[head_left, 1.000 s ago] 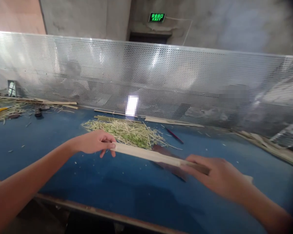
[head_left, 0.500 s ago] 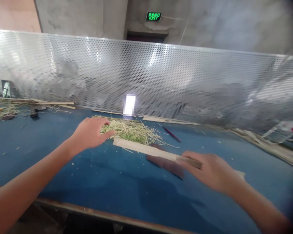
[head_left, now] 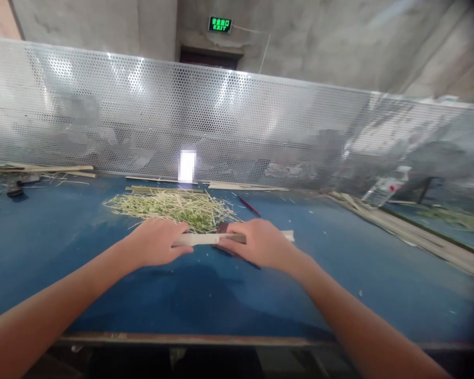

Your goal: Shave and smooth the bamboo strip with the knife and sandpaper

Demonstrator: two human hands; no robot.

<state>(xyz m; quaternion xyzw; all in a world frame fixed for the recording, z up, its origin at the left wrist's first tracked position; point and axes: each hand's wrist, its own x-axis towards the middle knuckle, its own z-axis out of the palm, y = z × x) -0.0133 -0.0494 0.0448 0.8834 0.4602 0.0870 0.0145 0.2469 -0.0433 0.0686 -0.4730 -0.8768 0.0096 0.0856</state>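
A pale flat strip (head_left: 202, 239) is held level between both hands, low over the blue table. My left hand (head_left: 160, 242) pinches its left end between thumb and fingers. Wrapped round its right part is my right hand (head_left: 260, 243), which also covers a darker grey-brown piece; the strip's far end shows beyond the knuckles. A dark reddish-brown flat piece (head_left: 237, 255) lies under my right hand. Just behind the hands is a pile of thin green and cream shavings (head_left: 174, 205).
A perforated metal screen (head_left: 158, 121) stands along the back of the blue table (head_left: 174, 300). A dark red stick (head_left: 248, 206) lies behind my right hand. Long strips (head_left: 411, 231) and a clear bottle (head_left: 385, 188) are at the right; a black tool (head_left: 16, 187) is at the left.
My left hand was apart from the strip and open by the shavings; now it grips the strip. My right hand has moved left, nearer to it. The view has turned to the right.
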